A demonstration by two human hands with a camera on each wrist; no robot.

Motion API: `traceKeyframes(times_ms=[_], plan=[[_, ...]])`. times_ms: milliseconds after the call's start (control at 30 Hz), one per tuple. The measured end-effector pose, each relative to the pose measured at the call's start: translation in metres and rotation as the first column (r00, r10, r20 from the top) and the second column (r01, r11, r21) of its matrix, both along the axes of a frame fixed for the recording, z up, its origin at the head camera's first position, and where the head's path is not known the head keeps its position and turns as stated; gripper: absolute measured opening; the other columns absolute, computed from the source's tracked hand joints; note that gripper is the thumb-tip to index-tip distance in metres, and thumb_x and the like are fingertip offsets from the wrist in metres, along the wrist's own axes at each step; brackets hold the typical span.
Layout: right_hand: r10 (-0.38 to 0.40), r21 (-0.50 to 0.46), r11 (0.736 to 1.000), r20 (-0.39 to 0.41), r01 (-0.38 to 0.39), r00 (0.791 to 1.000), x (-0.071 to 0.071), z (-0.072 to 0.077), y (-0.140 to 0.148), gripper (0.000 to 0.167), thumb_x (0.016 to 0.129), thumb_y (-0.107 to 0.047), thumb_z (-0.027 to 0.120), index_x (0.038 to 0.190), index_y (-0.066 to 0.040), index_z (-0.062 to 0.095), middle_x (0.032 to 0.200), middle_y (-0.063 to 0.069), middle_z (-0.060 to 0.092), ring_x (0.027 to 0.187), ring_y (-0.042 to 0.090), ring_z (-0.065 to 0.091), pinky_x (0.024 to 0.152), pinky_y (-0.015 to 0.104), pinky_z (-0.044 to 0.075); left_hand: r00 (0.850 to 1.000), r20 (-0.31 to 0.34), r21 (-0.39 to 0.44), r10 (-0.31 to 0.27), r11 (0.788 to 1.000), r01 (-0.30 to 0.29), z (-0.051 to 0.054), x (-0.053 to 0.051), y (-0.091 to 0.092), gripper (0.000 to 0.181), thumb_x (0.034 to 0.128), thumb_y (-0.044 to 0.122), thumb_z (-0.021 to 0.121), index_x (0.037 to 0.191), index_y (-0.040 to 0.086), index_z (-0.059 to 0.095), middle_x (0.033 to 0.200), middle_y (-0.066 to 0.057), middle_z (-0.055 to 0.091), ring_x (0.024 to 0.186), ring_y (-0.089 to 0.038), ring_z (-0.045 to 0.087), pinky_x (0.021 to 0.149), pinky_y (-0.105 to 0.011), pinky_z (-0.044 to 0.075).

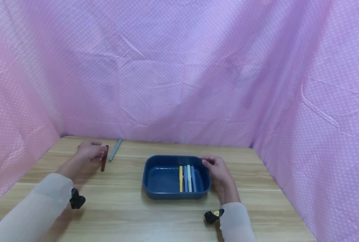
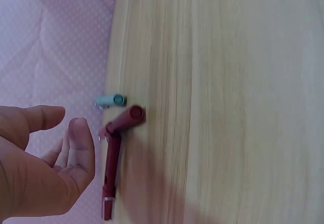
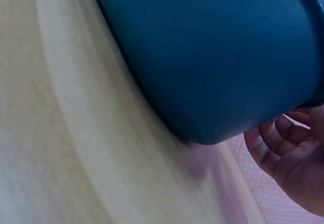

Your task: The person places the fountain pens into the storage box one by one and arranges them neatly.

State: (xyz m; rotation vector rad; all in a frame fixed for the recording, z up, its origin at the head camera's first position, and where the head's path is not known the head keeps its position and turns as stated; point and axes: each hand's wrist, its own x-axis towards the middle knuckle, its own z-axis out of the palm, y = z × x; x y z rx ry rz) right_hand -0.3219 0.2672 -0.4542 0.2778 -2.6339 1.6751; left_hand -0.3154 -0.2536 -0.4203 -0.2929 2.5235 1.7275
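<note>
My left hand is over the table's far left, beside a dark red pen. The left wrist view shows its thumb and fingers apart with nothing between them. Two dark red pens appear there, one lying crosswise and the other end-on, touching or overlapping. A grey-green pen lies just to the right. My right hand grips the rim of a dark blue box at its far right corner, thumb on the rim. Inside, on the right half, several pens lie side by side: yellow, blue and pale green.
The wood-grain table carries all of this. Pink dotted cloth hangs along its back and sides. A small black device is on the left sleeve, and another is on the right.
</note>
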Motion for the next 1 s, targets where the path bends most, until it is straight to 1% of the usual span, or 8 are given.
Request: traceKeyframes(times_ms=[200,267,400,567,633,767,900,1000], plan=[[-0.006,0.012,1.0,0.001,0.006,1.0,-0.001,0.0,0.001,0.024,0.106,-0.016,0.058,0.124,-0.007,0.071,0.121,0.01,0.069,0.112,0.024,0.061,0.101,0.041,0.053,0.998,0.029,0.056,0.057,0.997,-0.058,-0.005,0.001,-0.014,0.064,0.1034,0.011,0.052,0.154,-0.015,0.023,0.139,-0.032,0.046,0.088,-0.014,0.062,0.079,-0.028,0.061],[-0.007,0.017,1.0,-0.008,0.007,1.0,-0.001,-0.001,0.0,0.024,0.106,-0.016,0.058,0.123,-0.007,0.072,0.121,0.01,0.07,0.111,0.024,0.062,0.1,0.041,0.054,0.997,0.041,0.06,0.072,0.995,-0.075,-0.006,0.002,-0.018,0.062,0.1041,0.012,0.052,0.154,-0.013,0.025,0.137,-0.029,0.046,0.089,-0.014,0.06,0.079,-0.028,0.061],[-0.005,0.019,1.0,-0.023,0.005,1.0,-0.001,-0.002,0.0,0.024,0.106,-0.015,0.058,0.122,-0.006,0.072,0.118,0.01,0.07,0.109,0.023,0.062,0.098,0.041,0.055,0.992,0.063,0.085,0.112,0.989,-0.118,-0.006,0.003,-0.025,0.055,0.1044,0.012,0.052,0.15,-0.011,0.034,0.123,-0.021,0.052,0.087,-0.013,0.059,0.078,-0.027,0.061],[-0.007,0.019,1.0,-0.015,0.008,1.0,-0.001,-0.002,0.0,0.023,0.105,-0.015,0.059,0.122,-0.007,0.072,0.118,0.009,0.07,0.109,0.023,0.062,0.097,0.038,0.055,0.984,0.098,0.123,0.146,0.98,-0.158,-0.008,0.002,-0.034,0.041,0.1035,0.011,0.052,0.138,-0.01,0.047,0.107,-0.012,0.058,0.082,-0.011,0.061,0.077,-0.026,0.06],[-0.007,0.019,1.0,-0.011,0.008,1.0,0.0,-0.001,0.0,0.023,0.106,-0.015,0.059,0.123,-0.007,0.072,0.119,0.009,0.07,0.109,0.023,0.062,0.097,0.038,0.055,0.98,0.111,0.136,0.167,0.974,-0.181,-0.009,0.0,-0.037,0.038,0.103,0.01,0.052,0.136,-0.008,0.05,0.101,-0.009,0.06,0.079,-0.01,0.062,0.077,-0.026,0.06],[-0.005,0.015,1.0,-0.011,0.005,1.0,0.001,0.0,0.0,0.024,0.106,-0.016,0.058,0.123,-0.006,0.072,0.12,0.01,0.07,0.11,0.023,0.062,0.099,0.039,0.054,0.971,0.118,0.15,0.206,0.963,-0.223,-0.012,-0.003,-0.039,0.039,0.1019,0.008,0.053,0.136,-0.009,0.05,0.088,-0.006,0.064,0.073,-0.009,0.063,0.073,-0.026,0.061],[-0.006,0.009,1.0,-0.01,0.006,1.0,0.001,0.0,0.0,0.024,0.106,-0.015,0.057,0.124,-0.006,0.071,0.12,0.01,0.07,0.11,0.024,0.062,0.099,0.041,0.054,0.959,0.124,0.135,0.255,0.953,-0.271,-0.013,-0.004,-0.04,0.036,0.0994,0.005,0.057,0.13,-0.012,0.053,0.078,-0.005,0.066,0.066,-0.01,0.065,0.068,-0.027,0.062],[-0.01,0.015,1.0,-0.007,0.01,1.0,0.001,0.0,-0.001,0.024,0.106,-0.015,0.058,0.123,-0.007,0.072,0.12,0.01,0.07,0.111,0.024,0.062,0.099,0.04,0.054,0.948,0.131,0.093,0.291,0.948,-0.304,-0.012,-0.005,-0.04,0.034,0.0979,0.004,0.06,0.127,-0.013,0.056,0.075,-0.006,0.066,0.064,-0.011,0.065,0.066,-0.028,0.062]])
